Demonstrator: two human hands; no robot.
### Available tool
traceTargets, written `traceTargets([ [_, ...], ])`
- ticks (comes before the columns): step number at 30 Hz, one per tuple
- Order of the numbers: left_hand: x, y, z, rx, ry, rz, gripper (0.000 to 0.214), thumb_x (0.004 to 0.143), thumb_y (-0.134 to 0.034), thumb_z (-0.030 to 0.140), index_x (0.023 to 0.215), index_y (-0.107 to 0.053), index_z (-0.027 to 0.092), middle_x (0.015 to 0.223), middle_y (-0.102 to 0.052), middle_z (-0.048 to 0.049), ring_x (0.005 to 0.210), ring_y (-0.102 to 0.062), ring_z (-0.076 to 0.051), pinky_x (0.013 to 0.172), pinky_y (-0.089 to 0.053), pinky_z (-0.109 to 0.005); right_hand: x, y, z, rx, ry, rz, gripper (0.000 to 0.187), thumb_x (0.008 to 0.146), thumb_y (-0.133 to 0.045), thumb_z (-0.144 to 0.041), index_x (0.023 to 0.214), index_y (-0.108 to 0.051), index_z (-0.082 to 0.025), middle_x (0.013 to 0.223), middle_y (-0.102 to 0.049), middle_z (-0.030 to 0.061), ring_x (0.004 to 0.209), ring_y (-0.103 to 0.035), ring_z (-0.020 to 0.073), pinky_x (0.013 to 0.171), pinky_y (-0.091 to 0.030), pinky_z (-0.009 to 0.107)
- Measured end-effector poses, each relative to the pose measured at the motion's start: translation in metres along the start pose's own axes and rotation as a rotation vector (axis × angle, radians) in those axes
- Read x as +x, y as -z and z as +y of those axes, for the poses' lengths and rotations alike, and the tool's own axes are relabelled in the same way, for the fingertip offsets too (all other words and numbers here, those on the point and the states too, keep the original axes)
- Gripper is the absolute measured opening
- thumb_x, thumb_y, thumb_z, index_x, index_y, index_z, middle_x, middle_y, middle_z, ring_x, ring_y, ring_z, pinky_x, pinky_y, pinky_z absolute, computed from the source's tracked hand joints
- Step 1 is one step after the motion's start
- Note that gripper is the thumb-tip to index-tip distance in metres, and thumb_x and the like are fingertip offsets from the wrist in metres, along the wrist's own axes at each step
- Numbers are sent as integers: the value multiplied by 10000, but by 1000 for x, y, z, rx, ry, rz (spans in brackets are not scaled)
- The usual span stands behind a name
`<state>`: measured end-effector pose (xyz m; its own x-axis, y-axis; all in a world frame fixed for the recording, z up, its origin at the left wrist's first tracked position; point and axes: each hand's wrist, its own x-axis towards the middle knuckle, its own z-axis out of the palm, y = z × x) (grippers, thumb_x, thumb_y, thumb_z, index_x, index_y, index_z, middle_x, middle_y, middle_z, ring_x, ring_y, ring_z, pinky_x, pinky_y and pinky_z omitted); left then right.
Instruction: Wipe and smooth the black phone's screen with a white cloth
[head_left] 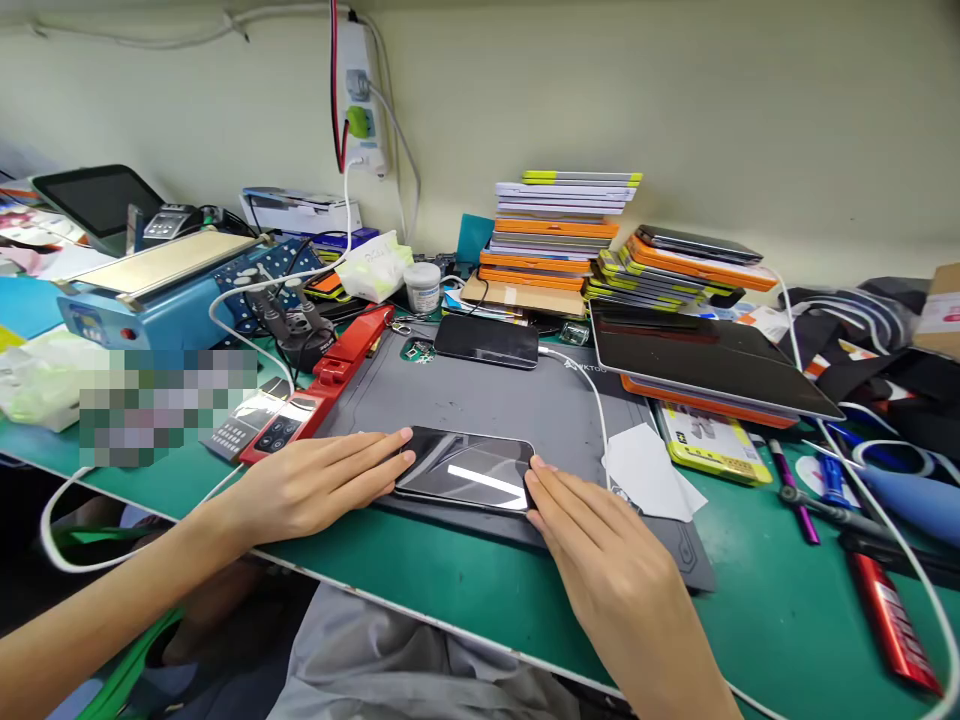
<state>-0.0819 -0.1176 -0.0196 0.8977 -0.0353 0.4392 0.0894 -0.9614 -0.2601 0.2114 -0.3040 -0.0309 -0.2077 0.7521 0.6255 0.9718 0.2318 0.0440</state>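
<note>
A black smartphone (466, 468) lies face up on a grey work mat (495, 400), its glossy screen catching a strip of light. My left hand (315, 485) rests flat at the phone's left end, fingers stretched out and pressing on its edge. My right hand (600, 560) lies flat at the phone's right end, fingertips touching the edge. Neither hand grips anything. A white sheet of paper (649, 470) lies on the mat just right of the phone.
A second dark phone (486, 340) with a white cable sits at the mat's back. A red tool (330, 375) lies left, a blue machine (161, 290) far left. Stacked orange and grey boxes (559, 235) stand behind; a tablet (705, 360) and yellow packet (712, 440) sit right.
</note>
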Motion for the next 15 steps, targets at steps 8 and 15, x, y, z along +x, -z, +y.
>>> traceTargets([
  [8,3,-5,5,-68,97,102,600,1096,-513,131,1672,-371,221,1465,-676,-70,1322,-686,-189,1155,-542,-306,0,2,0,28,-62,32,262,1052,-572,-123,1259,-731,-142,1332,-751,82,1135,-756,224,982,-623,361],
  [15,-4,-11,4,-131,103,113,545,1106,-508,236,1644,-437,287,1477,-670,-6,1229,-737,-146,1107,-537,-210,-5,0,-2,10,-68,52,263,1036,-589,-97,1254,-733,-124,1318,-757,94,1167,-755,223,1000,-637,335],
])
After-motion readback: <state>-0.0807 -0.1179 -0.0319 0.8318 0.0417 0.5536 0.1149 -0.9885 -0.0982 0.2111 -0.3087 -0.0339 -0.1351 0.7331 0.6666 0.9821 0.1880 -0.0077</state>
